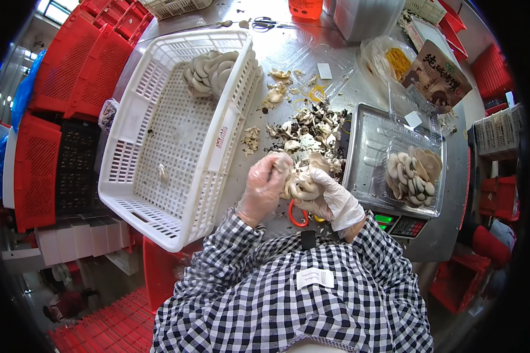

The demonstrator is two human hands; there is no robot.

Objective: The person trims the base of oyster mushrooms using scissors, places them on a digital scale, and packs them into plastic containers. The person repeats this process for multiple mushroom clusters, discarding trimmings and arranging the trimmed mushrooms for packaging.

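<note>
A pale oyster mushroom cluster [301, 185] is held between my two gloved hands, above the front of the metal table. My left hand [261, 187], in a thin clear glove, pinches its left side. Fingers of my right hand [337, 201], in a white glove, close round its right side and underside. Just below the cluster shows a red handle loop [298, 215], partly covered by my right hand. Beyond my hands spreads a heap of mushroom trimmings [312, 132]. To the right, sliced-looking mushroom caps [415, 175] fill a clear plastic box with its lid raised.
The box rests in a metal tray [359, 165] on a scale [401, 226]. A white crate [179, 232] at left holds a mushroom cluster [211, 73]. Farther back lie scissors [265, 25], another clear box [330, 56] and a bag of yellow bands [397, 62]. Red crates [79, 65] stand at left.
</note>
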